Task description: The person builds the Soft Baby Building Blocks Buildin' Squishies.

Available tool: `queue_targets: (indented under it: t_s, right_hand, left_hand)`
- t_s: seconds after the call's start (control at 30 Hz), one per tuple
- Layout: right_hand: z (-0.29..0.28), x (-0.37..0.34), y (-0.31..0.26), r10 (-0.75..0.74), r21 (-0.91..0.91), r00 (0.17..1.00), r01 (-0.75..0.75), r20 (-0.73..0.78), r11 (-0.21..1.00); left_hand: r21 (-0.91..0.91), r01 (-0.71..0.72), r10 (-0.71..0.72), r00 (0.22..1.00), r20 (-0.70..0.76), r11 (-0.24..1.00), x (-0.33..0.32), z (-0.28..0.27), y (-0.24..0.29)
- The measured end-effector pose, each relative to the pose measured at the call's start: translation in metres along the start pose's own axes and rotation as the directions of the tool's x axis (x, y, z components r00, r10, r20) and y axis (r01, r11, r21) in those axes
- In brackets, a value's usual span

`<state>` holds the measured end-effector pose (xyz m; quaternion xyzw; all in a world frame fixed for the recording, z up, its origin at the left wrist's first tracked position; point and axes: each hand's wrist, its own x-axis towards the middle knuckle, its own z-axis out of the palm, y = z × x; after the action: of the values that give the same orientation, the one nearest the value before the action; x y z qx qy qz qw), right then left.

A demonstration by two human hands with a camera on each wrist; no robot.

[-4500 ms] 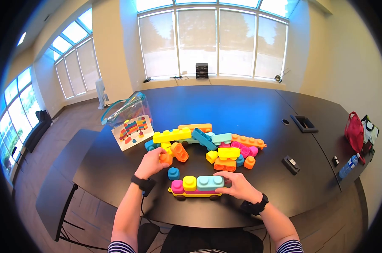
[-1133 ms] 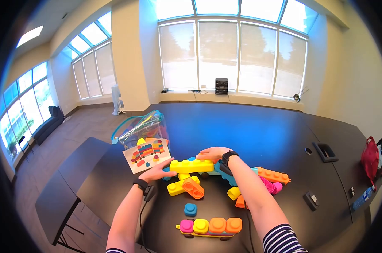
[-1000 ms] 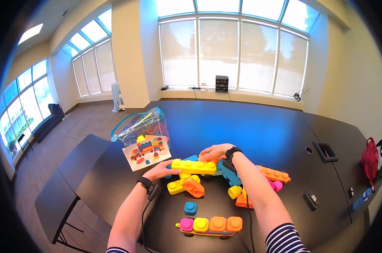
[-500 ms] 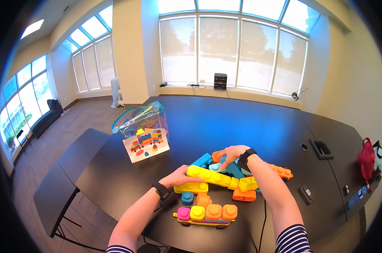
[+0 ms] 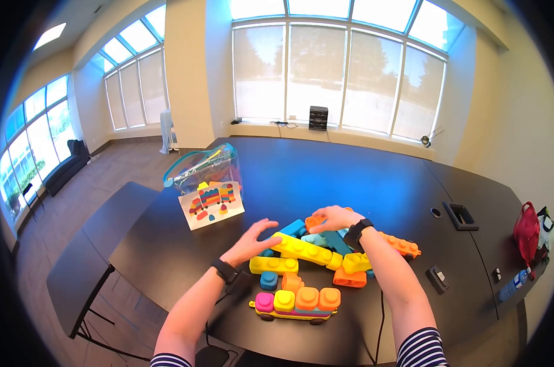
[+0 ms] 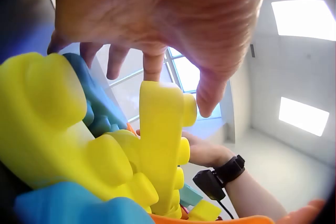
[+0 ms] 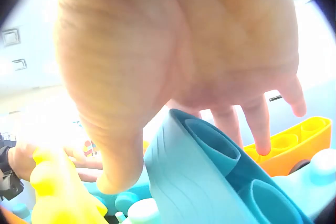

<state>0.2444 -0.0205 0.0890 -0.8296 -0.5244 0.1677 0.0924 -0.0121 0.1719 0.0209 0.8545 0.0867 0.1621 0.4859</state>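
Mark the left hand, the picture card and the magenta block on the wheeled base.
Left hand [image 5: 250, 242]: head view, middle of hand.
Picture card [image 5: 211, 206]: head view, middle of printed face.
Magenta block [image 5: 264, 300]: head view, upper part.

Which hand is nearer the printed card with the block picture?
The left hand. In the head view it is just below and right of the card, by the end of the long yellow block; the right hand is farther right, over the block pile.

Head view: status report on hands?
Left hand spread at long yellow block. Right hand at blue block. Pale-blue block alongside, possibly in the way.
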Motion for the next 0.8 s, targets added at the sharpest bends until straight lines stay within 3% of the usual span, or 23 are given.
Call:
queue_targets:
  t_s: [0.07,0.13,0.17,0.2,0.27,0.37,0.7,0.8]
  right_hand:
    - [-0.005,-0.005,0.0,-0.044,0.048,0.997,0.048,-0.066,0.998]
    - [-0.009,-0.009,0.006,-0.1,0.088,0.985,0.113,-0.144,0.99]
    - [-0.016,-0.026,-0.005,-0.115,0.133,0.98,0.138,-0.163,0.982]
    - [-0.016,-0.035,-0.007,-0.146,0.152,0.973,0.173,-0.178,0.973]
    - [-0.016,-0.049,-0.008,-0.208,0.184,0.955,0.248,-0.211,0.951]
    - [-0.007,-0.068,-0.013,-0.239,0.19,0.942,0.285,-0.235,0.939]
    - [0.008,-0.105,-0.015,-0.337,0.151,0.896,0.39,-0.288,0.908]
    - [0.011,-0.114,-0.018,-0.331,0.152,0.894,0.388,-0.303,0.909]
  left_hand:
    - [0.13,-0.133,0.153,0.976,-0.158,0.983,-0.015,-0.009,0.017]
    - [-0.052,-0.11,0.098,0.978,-0.183,0.993,-0.039,-0.016,0.046]
    - [-0.28,-0.04,0.02,0.997,-0.072,0.959,-0.057,-0.018,0.064]
    - [-0.305,-0.052,0.062,0.998,0.022,0.951,-0.071,-0.016,0.072]
    - [0.095,-0.23,0.212,0.962,0.174,0.969,-0.099,-0.006,0.09]
    - [0.429,-0.228,0.144,0.965,0.219,0.874,-0.124,0.023,0.092]
    - [0.596,-0.09,-0.043,0.978,0.205,0.798,-0.135,0.064,0.075]
    - [0.614,-0.137,0.041,0.985,0.167,0.777,-0.139,0.074,0.07]
